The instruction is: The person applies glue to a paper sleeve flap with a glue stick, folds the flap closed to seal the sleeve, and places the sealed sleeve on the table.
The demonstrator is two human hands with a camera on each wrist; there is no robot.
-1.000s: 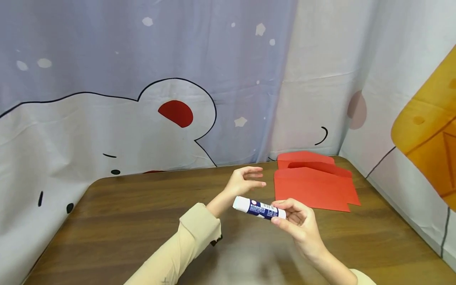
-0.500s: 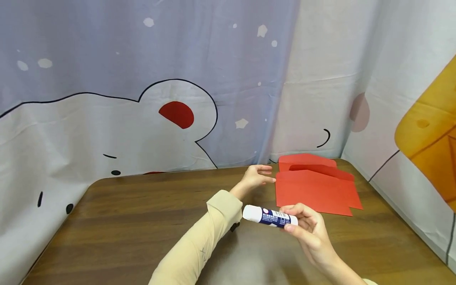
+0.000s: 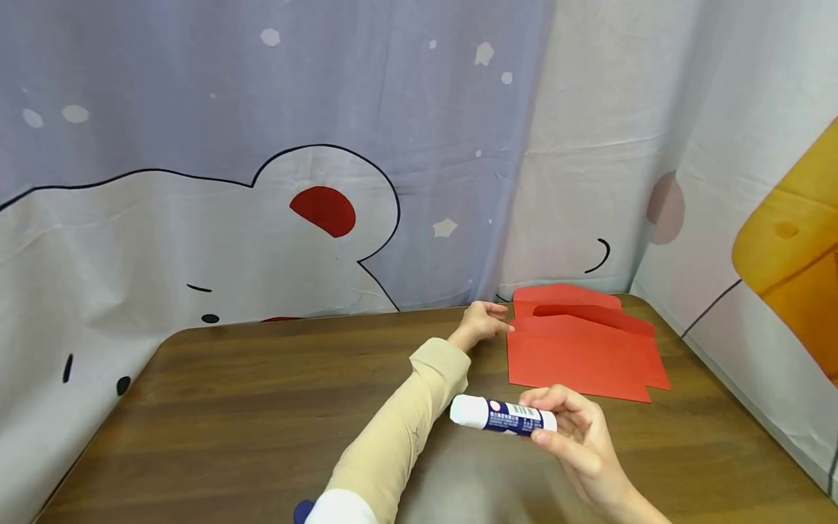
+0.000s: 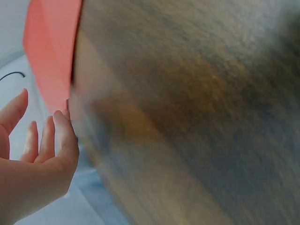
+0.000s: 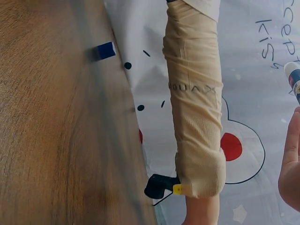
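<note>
My right hand pinches the near end of a glue stick, white at both ends with a dark blue label, between thumb and fingers. The stick points left, raised above the table. Overlapping red envelopes lie at the back right, flaps toward the curtain. At their left edge is my left hand, thumb and fingers spread apart. In the left wrist view, that hand has a fingertip at the corner of a red envelope; contact is hard to tell. Only part of the right hand shows in the right wrist view.
A brown wooden table lies beneath, with a printed curtain behind and to the right. In the right wrist view, a small blue object sits near the table edge, and my left sleeve crosses the middle.
My left hand has moved right and slightly away to the envelopes' left edge. The right hand has shifted a little right and nearer, still holding the glue stick.
</note>
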